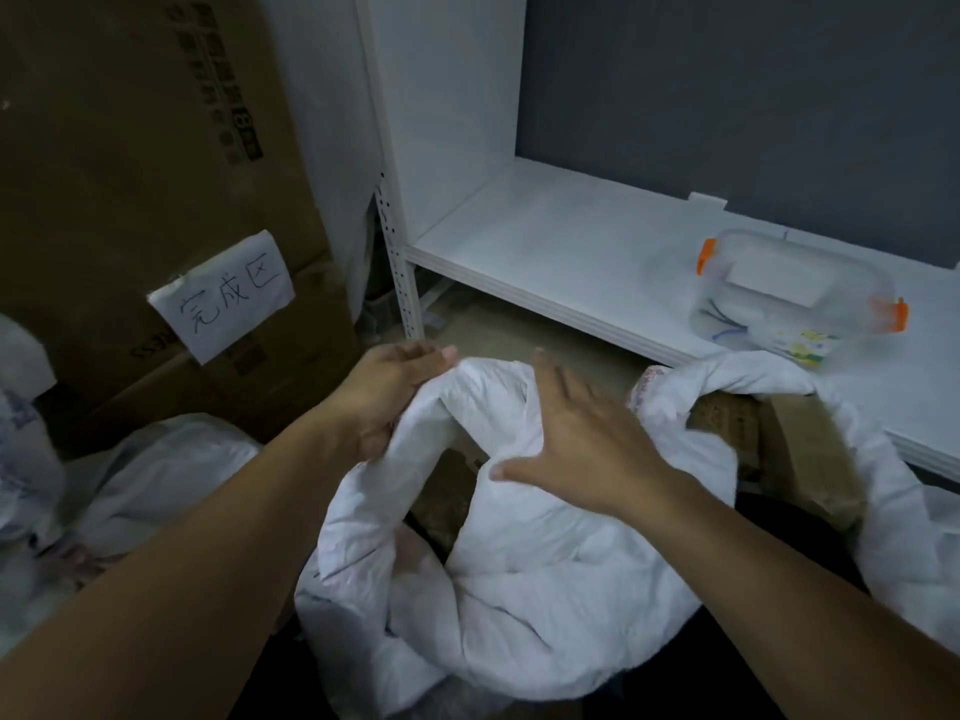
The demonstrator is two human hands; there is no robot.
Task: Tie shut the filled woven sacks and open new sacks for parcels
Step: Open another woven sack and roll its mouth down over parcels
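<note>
Hands work a white woven sack (519, 563): left hand (387, 402) grips its gathered rim, right hand (582, 439) rests flat, fingers spread, on it.

Clear box (795, 298) sits on white shelf (545, 241), sacks (545, 589) on floor (498, 324).

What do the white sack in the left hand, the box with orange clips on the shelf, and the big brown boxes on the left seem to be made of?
White sack: probably thin woven plastic; matte, crumpling in soft folds where the left hand grips it.
Box with orange clips: clear hard plastic; contents show through.
Brown boxes: matte cardboard, printed, creased.
</note>
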